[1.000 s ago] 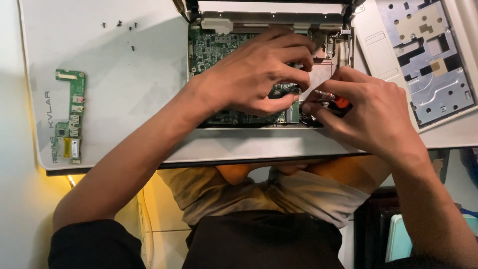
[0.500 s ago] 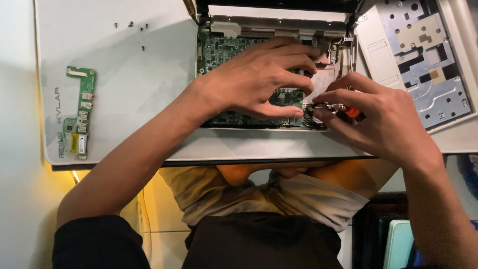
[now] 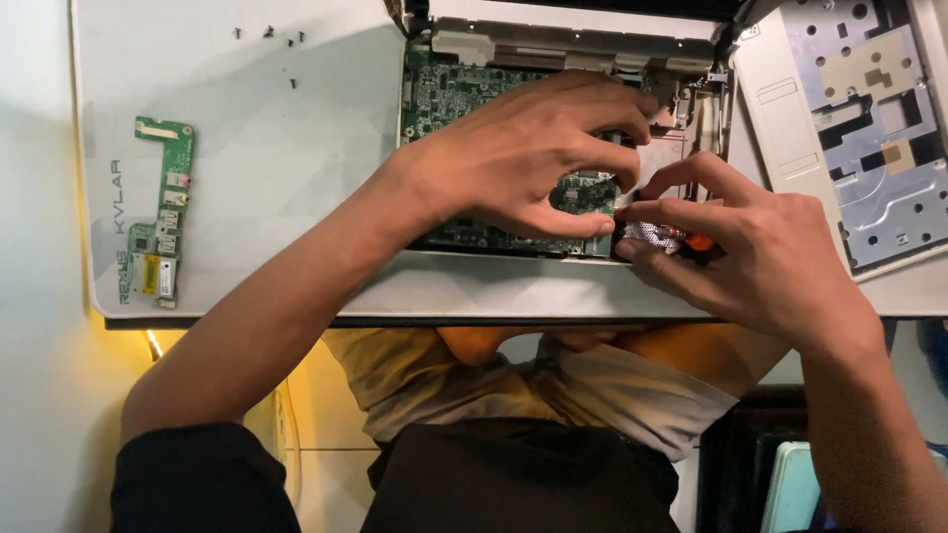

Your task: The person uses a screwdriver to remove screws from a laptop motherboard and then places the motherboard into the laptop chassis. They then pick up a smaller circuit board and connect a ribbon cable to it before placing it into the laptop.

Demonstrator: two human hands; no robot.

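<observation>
Head view: left hand [image 3: 523,158] pressing green motherboard [image 3: 464,89], fingers spread; right hand [image 3: 760,257] pinching orange-handled screwdriver [image 3: 681,237] at 3 o'clock. Loose screws [image 3: 272,39] out; board still seated.

Green circuit board [image 3: 464,94] seated flat in opened laptop; orange-handled screwdriver [image 3: 691,240] alongside.

You are working over a matt green circuit board [image 3: 464,109] framed in dull grey plastic [image 3: 553,44]; a matt white mat [image 3: 296,168] is lying beneath, and bare stamped metal is glinting on the removed cover [image 3: 869,128].
</observation>
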